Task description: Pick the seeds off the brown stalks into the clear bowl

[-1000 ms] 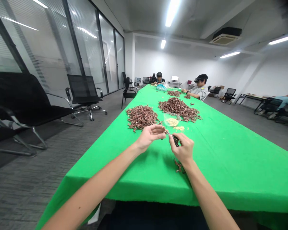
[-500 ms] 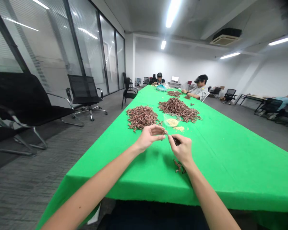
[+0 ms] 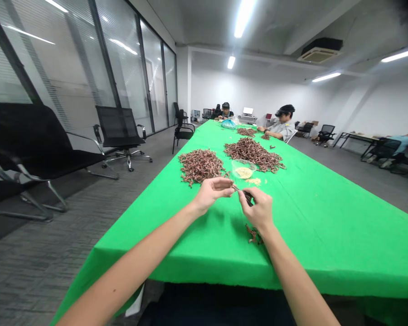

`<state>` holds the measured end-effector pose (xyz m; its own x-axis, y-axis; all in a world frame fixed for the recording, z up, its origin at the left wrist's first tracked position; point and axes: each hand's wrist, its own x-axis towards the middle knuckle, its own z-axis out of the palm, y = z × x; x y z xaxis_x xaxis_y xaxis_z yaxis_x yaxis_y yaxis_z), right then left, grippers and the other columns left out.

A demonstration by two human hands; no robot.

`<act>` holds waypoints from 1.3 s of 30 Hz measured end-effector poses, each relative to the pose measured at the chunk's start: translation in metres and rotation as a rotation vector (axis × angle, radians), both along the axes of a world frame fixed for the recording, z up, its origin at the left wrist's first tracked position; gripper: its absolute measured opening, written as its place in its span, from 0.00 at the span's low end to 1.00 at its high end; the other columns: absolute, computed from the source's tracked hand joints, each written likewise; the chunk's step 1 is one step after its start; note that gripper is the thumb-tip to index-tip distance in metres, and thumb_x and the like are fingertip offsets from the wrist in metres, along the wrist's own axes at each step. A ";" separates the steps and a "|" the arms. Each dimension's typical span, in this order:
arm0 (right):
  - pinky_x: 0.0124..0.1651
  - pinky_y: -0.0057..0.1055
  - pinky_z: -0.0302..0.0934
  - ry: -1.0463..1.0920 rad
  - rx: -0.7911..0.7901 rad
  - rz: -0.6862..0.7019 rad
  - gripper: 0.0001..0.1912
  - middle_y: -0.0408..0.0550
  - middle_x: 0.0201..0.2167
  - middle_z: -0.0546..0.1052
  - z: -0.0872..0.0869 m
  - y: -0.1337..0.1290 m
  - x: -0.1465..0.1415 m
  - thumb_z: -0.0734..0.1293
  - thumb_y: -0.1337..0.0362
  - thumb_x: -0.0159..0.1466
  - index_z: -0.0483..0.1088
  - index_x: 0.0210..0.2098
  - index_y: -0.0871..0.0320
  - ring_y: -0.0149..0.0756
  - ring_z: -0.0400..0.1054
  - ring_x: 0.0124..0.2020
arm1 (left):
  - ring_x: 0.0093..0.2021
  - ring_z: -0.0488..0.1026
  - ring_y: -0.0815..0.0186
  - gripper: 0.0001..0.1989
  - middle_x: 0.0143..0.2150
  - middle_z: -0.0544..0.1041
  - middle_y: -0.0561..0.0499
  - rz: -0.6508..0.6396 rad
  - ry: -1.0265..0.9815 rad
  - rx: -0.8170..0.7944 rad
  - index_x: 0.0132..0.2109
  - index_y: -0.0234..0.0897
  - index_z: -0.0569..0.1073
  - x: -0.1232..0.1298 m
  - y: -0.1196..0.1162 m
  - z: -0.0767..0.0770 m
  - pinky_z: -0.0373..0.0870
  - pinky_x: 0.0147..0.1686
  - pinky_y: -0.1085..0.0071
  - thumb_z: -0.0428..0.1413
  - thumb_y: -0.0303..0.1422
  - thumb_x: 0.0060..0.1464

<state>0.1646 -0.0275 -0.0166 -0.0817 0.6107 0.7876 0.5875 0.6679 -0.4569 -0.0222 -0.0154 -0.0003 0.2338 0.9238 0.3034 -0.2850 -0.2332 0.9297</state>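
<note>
Over the green-covered table, my left hand (image 3: 209, 195) pinches a tiny brownish piece, mostly hidden at its fingertips. My right hand (image 3: 261, 209) is closed around a dark-handled hand tool (image 3: 248, 198) that looks like small pliers. Its metal tip meets the left fingertips. Just beyond my hands is a clear plastic bowl (image 3: 235, 168) with pale yellow bits inside, and more yellow bits (image 3: 255, 181) lie beside it. A heap of reddish-brown twisted pieces (image 3: 201, 166) is at the left, a larger heap (image 3: 253, 154) behind the bowl. Some brown scraps (image 3: 252, 234) lie by my right wrist.
Green cloth (image 3: 326, 226) covers the long table. Farther along are another brown heap (image 3: 246, 132) and a blue plastic bag (image 3: 228, 124). One person (image 3: 285, 129) sits at the right side, another (image 3: 225, 111) at the far end. Black chairs (image 3: 120, 129) line the left.
My right hand has shifted very slightly, and more of the tool's dark handle shows. Both hands otherwise keep their places, tool tip at the left fingertips.
</note>
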 end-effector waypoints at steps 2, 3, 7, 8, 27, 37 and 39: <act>0.36 0.31 0.60 -0.105 0.131 -0.058 0.11 0.48 0.28 0.75 -0.002 0.000 0.000 0.65 0.59 0.65 0.74 0.35 0.59 0.33 0.66 0.28 | 0.44 0.79 0.56 0.23 0.44 0.81 0.39 -0.007 -0.008 -0.041 0.46 0.30 0.78 -0.001 -0.001 0.000 0.74 0.42 0.63 0.71 0.35 0.42; 0.36 0.31 0.60 -0.141 0.167 -0.075 0.10 0.49 0.29 0.75 -0.003 0.000 0.001 0.65 0.59 0.66 0.73 0.36 0.59 0.33 0.67 0.29 | 0.44 0.79 0.56 0.23 0.43 0.81 0.39 -0.016 -0.008 -0.057 0.46 0.30 0.78 -0.001 -0.001 0.001 0.74 0.42 0.64 0.70 0.36 0.42; 0.39 0.31 0.61 -0.258 0.270 -0.144 0.08 0.50 0.31 0.76 -0.005 0.002 0.004 0.65 0.61 0.66 0.72 0.38 0.59 0.36 0.68 0.33 | 0.42 0.79 0.59 0.23 0.42 0.82 0.40 -0.056 -0.041 -0.130 0.46 0.30 0.78 -0.003 -0.002 0.002 0.73 0.42 0.66 0.70 0.37 0.43; 0.40 0.32 0.61 -0.288 0.298 -0.159 0.07 0.50 0.32 0.76 -0.005 0.002 0.005 0.65 0.61 0.66 0.72 0.38 0.59 0.37 0.69 0.33 | 0.41 0.79 0.60 0.23 0.42 0.82 0.40 -0.063 -0.050 -0.147 0.45 0.30 0.78 -0.003 -0.002 0.002 0.72 0.42 0.67 0.70 0.37 0.43; 0.39 0.33 0.60 -0.392 0.405 -0.209 0.07 0.51 0.33 0.77 -0.004 0.000 0.007 0.65 0.61 0.66 0.70 0.40 0.59 0.38 0.69 0.34 | 0.38 0.79 0.66 0.17 0.37 0.82 0.44 -0.116 -0.113 -0.228 0.41 0.29 0.79 -0.002 -0.004 0.007 0.72 0.45 0.69 0.69 0.35 0.45; 0.37 0.32 0.59 -0.427 0.355 -0.228 0.09 0.50 0.30 0.76 -0.003 -0.003 0.007 0.64 0.60 0.67 0.72 0.38 0.59 0.37 0.68 0.31 | 0.38 0.79 0.64 0.17 0.37 0.82 0.43 -0.112 -0.100 -0.230 0.40 0.29 0.79 -0.003 -0.004 0.007 0.72 0.47 0.66 0.70 0.35 0.44; 0.36 0.31 0.58 -0.417 0.326 -0.229 0.09 0.50 0.29 0.76 -0.004 -0.003 0.007 0.64 0.60 0.67 0.72 0.37 0.59 0.36 0.68 0.30 | 0.40 0.79 0.62 0.20 0.39 0.82 0.42 -0.104 -0.072 -0.207 0.42 0.29 0.79 -0.004 -0.004 0.006 0.72 0.47 0.64 0.70 0.35 0.43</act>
<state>0.1712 -0.0305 -0.0203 -0.3201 0.3806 0.8676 0.8201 0.5697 0.0526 -0.0261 -0.0195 0.0060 0.3158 0.9400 0.1290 -0.3649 -0.0052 0.9310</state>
